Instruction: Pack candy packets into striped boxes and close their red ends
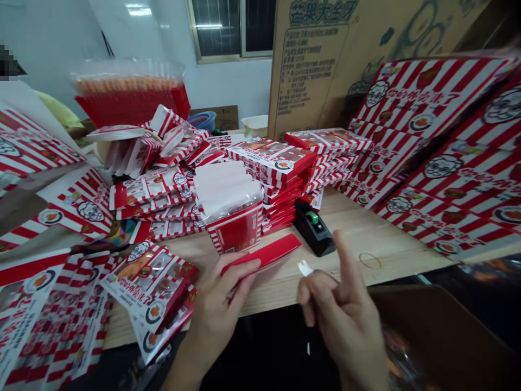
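Nearest, the left hand point(215, 304) pinches the near left end of a narrow red carton point(272, 251) between thumb and fingers. The carton lies at the near edge of the wooden tabletop point(386, 244), its free end slanting away to the far right. The right hand point(342, 320), to the right of the carton and apart from it, has its forefinger stretched up and the other fingers curled; whether anything sits inside the curl I cannot tell. A small white scrap point(303, 267) shows just beyond the curled fingers.

The step in hand looks like steadying the carton with one hand while the other is off it; the next move would seem to call for a light, firm hold, as the card looks thin.

Near left lie striped window boxes point(150, 279). Just past the carton's free end stands a black tape dispenser point(323, 239) with a green roll point(312, 217); to its left is an open red carton point(240, 228) of white-backed packets. Farther off rise stacked striped boxes point(268, 155), then a large cardboard sheet point(309, 81).
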A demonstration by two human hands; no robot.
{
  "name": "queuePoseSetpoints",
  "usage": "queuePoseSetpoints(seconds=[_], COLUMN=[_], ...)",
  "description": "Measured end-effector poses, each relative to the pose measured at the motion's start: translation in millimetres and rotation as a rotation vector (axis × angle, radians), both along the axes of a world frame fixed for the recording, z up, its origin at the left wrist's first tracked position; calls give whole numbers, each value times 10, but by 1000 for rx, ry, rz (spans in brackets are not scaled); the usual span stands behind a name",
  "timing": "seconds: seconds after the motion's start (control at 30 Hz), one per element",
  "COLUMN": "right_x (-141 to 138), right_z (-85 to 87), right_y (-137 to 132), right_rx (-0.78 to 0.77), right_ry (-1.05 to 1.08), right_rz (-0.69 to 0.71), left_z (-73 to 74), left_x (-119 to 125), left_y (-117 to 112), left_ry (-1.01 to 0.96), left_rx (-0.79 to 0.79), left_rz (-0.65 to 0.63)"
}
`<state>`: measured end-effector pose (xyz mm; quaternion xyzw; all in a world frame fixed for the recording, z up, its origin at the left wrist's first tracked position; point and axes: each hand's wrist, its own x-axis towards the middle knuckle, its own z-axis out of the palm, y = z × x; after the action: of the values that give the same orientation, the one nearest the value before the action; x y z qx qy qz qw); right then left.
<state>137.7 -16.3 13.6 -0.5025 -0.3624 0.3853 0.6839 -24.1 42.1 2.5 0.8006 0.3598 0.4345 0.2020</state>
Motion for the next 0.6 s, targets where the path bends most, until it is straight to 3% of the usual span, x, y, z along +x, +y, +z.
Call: queuePoseSetpoints(seconds=[0.07, 0.17, 0.27, 0.4, 0.5, 0.6], right_x=[-201, -316, -288, -169, -69, 18], right_z=[110, 86, -43, -237, -393, -564], right_y=[121, 271, 317, 301, 286, 281], right_rx=[0, -91, -163, -238, -224, -235], right_ry=[64, 134, 184, 172, 60, -66], right_rz=[33, -12, -8, 46, -29, -28], left_z=[26, 110, 242, 395, 437, 447], left_x=[13, 14, 13, 76, 35, -302], left_y=[-8, -18, -13, 31, 51, -115], left_ry=[10, 63, 249, 533, 520, 432], left_rx=[24, 108, 162, 94, 51, 50], left_rz=[20, 46, 10, -37, -63, -37])
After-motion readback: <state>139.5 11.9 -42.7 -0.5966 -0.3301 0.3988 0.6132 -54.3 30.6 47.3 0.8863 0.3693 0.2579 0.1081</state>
